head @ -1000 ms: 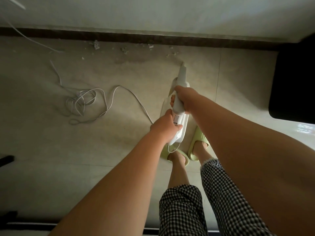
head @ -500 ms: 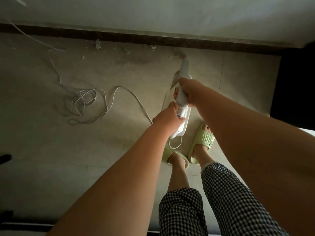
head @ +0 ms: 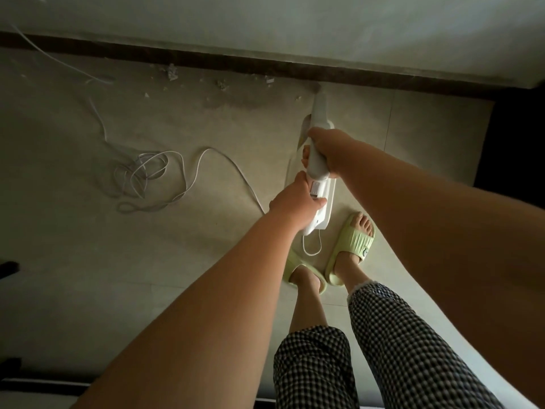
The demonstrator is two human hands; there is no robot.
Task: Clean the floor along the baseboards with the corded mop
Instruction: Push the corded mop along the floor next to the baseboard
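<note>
By the baseboard (head: 265,64), slim white mop (head: 320,169)

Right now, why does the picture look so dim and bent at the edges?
Head view: the wide-angle lens bows the baseboard and swells the forearms. Light is dim and greenish, corners darken, and a black shape at right shows no detail. The white mop handle and cord stay sharp.

Both hands wrapped round the white corded mop (head: 320,175): right hand (head: 330,152) higher on the handle, left hand (head: 295,202) lower. Mop tip near the dark baseboard (head: 206,59), among scattered debris (head: 172,72). White cord (head: 153,178) coiled on the tiled floor (head: 88,261) at left. Green slippers (head: 352,246) just beside the mop's lower end.
</note>
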